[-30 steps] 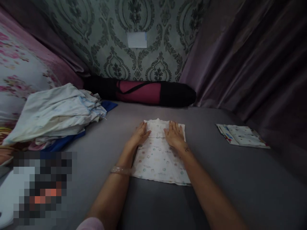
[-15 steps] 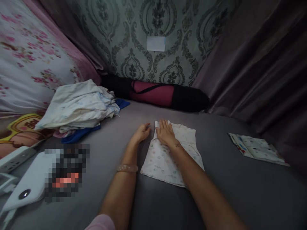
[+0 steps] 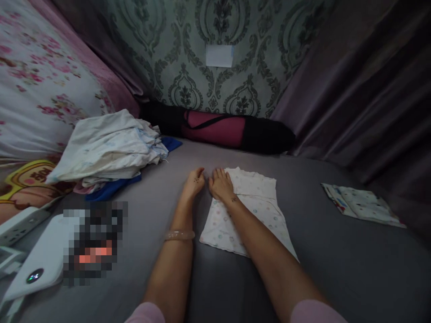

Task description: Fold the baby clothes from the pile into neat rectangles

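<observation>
Right hand (image 3: 221, 185) flat along edge of cloth (image 3: 257, 211); left hand (image 3: 195, 182) loosely curled; bag (image 3: 222, 131), contents hidden

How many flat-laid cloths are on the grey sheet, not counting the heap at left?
2: a white printed cloth, partly under the right hand, and a folded cloth off to the right. Any tucked beneath these would be hidden.

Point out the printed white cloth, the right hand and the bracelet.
Printed white cloth (image 3: 258, 210): head view, uncovered part of its surface.
Right hand (image 3: 221, 185): head view, back of the hand.
Bracelet (image 3: 179, 235): head view, middle of the band.
</observation>
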`<state>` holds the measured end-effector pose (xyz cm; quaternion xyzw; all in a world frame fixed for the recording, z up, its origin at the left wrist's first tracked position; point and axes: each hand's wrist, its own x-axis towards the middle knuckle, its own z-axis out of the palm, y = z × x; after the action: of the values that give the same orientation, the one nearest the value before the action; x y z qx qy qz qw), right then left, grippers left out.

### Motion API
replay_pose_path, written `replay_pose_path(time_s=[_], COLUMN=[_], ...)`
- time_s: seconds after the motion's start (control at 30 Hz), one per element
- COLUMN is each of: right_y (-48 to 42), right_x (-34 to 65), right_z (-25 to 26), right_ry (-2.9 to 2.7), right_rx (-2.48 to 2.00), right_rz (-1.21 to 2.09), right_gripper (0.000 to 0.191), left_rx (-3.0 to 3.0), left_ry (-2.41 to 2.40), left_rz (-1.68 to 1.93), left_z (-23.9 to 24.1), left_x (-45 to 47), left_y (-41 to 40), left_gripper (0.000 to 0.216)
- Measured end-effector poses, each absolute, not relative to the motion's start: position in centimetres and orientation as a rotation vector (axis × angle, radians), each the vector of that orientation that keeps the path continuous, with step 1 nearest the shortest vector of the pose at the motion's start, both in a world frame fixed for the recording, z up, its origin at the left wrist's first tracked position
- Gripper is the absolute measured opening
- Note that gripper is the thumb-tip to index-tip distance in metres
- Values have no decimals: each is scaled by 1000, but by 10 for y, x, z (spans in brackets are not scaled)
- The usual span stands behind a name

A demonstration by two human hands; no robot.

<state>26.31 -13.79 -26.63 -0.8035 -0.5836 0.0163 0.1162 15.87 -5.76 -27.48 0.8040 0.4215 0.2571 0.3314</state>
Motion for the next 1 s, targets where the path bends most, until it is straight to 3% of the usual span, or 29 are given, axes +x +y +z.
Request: replay_pose_path(time_s=[0.17, 0.37, 0.47, 0.63, 0.83, 1.0], right_y=[-174, -250, -279, -308, -361, -401], right_x=[280, 323, 349, 372, 383, 379], right_z=[-258, -262, -266, -270, -278, -270], right_ry=[-1684, -1483, -1490, -1495, -1463, -1431], right_rx=[-2242, -2569, -2635, -2606, -2546, -2544], right_rz=[134, 114, 136, 83, 76, 132], right_gripper=[59, 61, 61, 60, 62, 66], left_rx=[2166, 2565, 2678, 2782, 2809, 2781], left_ry=[1023, 724, 773, 807, 785, 829], left_rz=[684, 482, 299, 301, 321, 48], left_z=[-269, -284, -293, -294, -289, -271], left_x=[169, 197, 201, 200, 173, 135], left_y=[-67, -103, -114, -119, -115, -116], left_gripper=[41, 50, 53, 55, 63, 72])
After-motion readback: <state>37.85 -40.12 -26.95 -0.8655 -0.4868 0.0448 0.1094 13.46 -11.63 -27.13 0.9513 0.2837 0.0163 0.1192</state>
